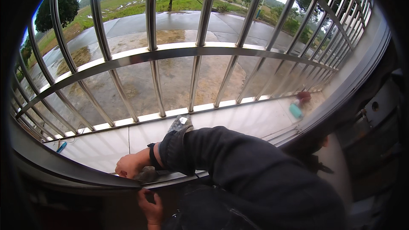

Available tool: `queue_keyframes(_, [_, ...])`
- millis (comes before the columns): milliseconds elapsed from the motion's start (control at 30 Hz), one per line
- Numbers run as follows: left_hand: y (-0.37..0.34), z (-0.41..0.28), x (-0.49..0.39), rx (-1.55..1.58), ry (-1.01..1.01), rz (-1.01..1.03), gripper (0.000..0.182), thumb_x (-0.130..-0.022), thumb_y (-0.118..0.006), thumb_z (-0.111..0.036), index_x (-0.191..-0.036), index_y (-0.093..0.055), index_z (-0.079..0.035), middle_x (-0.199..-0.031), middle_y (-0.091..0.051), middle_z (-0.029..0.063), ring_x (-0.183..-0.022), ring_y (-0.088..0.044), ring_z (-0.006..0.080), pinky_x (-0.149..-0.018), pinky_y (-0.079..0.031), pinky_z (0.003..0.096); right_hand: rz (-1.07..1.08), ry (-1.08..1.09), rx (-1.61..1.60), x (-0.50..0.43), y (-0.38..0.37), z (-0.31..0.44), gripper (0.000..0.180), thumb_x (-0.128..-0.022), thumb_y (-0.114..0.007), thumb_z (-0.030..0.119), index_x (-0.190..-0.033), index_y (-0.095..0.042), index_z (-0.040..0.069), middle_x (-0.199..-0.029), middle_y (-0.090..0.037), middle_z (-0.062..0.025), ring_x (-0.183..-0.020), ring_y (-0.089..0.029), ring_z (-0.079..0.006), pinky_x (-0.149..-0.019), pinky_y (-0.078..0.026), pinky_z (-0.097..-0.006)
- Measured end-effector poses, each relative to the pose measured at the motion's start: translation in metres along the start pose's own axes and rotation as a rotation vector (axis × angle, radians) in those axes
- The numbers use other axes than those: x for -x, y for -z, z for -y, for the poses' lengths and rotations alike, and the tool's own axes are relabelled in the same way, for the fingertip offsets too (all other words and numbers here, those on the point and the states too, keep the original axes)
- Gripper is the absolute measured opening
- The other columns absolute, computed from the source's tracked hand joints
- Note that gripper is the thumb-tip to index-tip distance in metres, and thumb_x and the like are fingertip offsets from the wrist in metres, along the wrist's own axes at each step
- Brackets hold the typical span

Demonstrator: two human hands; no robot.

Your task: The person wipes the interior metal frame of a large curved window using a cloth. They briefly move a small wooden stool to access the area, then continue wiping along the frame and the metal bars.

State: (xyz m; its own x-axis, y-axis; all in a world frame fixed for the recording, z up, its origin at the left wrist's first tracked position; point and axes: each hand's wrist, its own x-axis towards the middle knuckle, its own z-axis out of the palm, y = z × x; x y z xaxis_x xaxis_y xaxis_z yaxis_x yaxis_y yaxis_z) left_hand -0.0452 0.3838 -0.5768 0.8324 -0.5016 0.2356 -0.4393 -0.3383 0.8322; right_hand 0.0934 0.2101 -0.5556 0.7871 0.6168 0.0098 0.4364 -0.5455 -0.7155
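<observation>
My right hand point(129, 165), with a dark band at the wrist, reaches across to the window track point(172, 179) at the edge of the dark sliding window frame point(80, 174). Its fingers point down behind the frame and are partly hidden. A greyish, rag-like thing point(147, 174) lies beneath the wrist; whether the fingers grip it is unclear. Lower down, on the inner side, my left hand point(150, 207) is close under the frame's end. Its fingers are curled with the thumb apart, and nothing shows between them.
Metal security bars point(153, 80) stand beyond the white tiled sill point(105, 147). On the sill are a blue object point(61, 147), a patterned packet point(180, 124), a turquoise object point(295, 111) and a dark red object point(303, 96). Wet concrete point(179, 80) lies outside.
</observation>
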Motion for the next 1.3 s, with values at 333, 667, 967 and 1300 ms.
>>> queue_keyframes(333, [-0.004, -0.002, -0.001, -0.009, 0.001, -0.048, 0.025, -0.08, -0.062, -0.006, -0.101, -0.051, 0.0, -0.092, -0.052, 0.0121, -0.088, -0.052, 0.0263, -0.085, -0.042, 0.0369, -0.147, 0.275, 0.071, 0.008, -0.017, -0.027, 0.013, -0.072, -0.065, 0.02, -0.076, -0.073, 0.011, -0.077, -0.067, -0.0128, -0.077, -0.065, -0.0323, -0.069, -0.05, -0.0428])
queue_keyframes(667, [-0.002, 0.001, -0.002, 0.02, -0.053, -0.069, 0.023, -0.077, -0.066, -0.01, -0.096, -0.054, -0.004, -0.089, -0.055, 0.0155, -0.087, -0.056, 0.0351, -0.081, -0.045, 0.0422, -0.025, -0.108, -0.06, 0.016, 0.012, 0.023, 0.019, -0.072, -0.069, 0.024, -0.081, -0.07, 0.007, -0.081, -0.07, -0.0137, -0.079, -0.067, -0.0322, -0.069, -0.051, -0.0408])
queue_keyframes(967, [-0.001, 0.002, 0.0, 0.008, -0.035, -0.06, 0.026, -0.077, -0.067, -0.012, -0.098, -0.055, -0.005, -0.09, -0.056, 0.0149, -0.086, -0.057, 0.0347, -0.08, -0.047, 0.0421, -0.009, -0.109, 0.002, 0.019, 0.009, 0.025, 0.031, -0.074, -0.068, 0.032, -0.094, -0.066, 0.007, -0.089, -0.069, -0.0144, -0.087, -0.065, -0.0369, -0.076, -0.05, -0.0438])
queue_keyframes(1300, [0.003, -0.02, 0.007, -0.05, -0.107, -0.031, 0.038, -0.079, -0.066, -0.005, -0.114, -0.054, -0.002, -0.093, -0.056, 0.012, -0.088, -0.057, 0.0277, -0.084, -0.046, 0.0376, 0.008, -0.054, 0.037, 0.046, 0.007, 0.011, 0.014, -0.07, -0.071, 0.02, -0.082, -0.068, 0.014, -0.08, -0.068, -0.0108, -0.08, -0.065, -0.0324, -0.069, -0.05, -0.0427])
